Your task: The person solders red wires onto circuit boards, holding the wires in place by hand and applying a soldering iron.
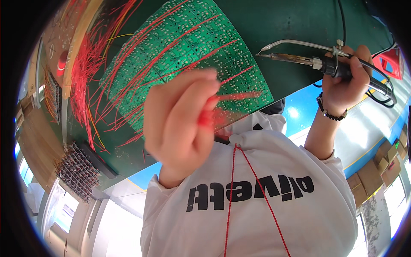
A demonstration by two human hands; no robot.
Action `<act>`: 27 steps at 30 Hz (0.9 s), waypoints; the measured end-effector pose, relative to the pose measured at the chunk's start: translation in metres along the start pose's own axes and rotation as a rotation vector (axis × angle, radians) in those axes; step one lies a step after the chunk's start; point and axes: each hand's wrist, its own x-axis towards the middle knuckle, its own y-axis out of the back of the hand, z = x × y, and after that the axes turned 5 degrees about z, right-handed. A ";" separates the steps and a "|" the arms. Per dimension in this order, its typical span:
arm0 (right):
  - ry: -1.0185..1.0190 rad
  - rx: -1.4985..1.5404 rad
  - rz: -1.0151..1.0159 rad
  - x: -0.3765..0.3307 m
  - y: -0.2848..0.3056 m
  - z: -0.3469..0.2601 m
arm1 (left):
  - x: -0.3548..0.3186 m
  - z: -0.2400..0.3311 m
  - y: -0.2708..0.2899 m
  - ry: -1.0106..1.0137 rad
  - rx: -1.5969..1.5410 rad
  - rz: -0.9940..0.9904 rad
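Note:
My left hand point(182, 118) is curled, blurred by motion, over the near edge of a large green circuit board point(252, 83). Its fingers are closed on a red wire point(239, 95), which stretches over the board's near right corner; a smeared red patch below the fingertips is unclear. Other red wires point(195, 29) lie in rows across the board, with loose ends hanging off its left side. To the right, my right hand point(349, 81) is wrapped round a soldering iron point(295, 59) with a thin curved metal tube point(295, 42) clamped alongside. The iron's tip points left and stays apart from the board.
A dense bundle of red and yellow wires point(83, 77) spreads along the left of the dark green table point(291, 21). A rack of small parts point(79, 171) stands at its lower left. A black cable point(342, 19) runs near the iron. Something red point(391, 62) sits far right.

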 end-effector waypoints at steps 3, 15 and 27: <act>0.054 0.074 -0.060 0.003 0.004 0.001 | -0.007 0.006 0.033 -0.012 -0.078 0.096; -0.629 0.415 0.269 0.008 -0.005 -0.072 | -0.066 -0.006 0.159 0.122 -0.077 0.674; -0.320 0.201 0.033 -0.065 -0.057 -0.136 | -0.095 -0.042 0.143 -0.035 0.155 -0.076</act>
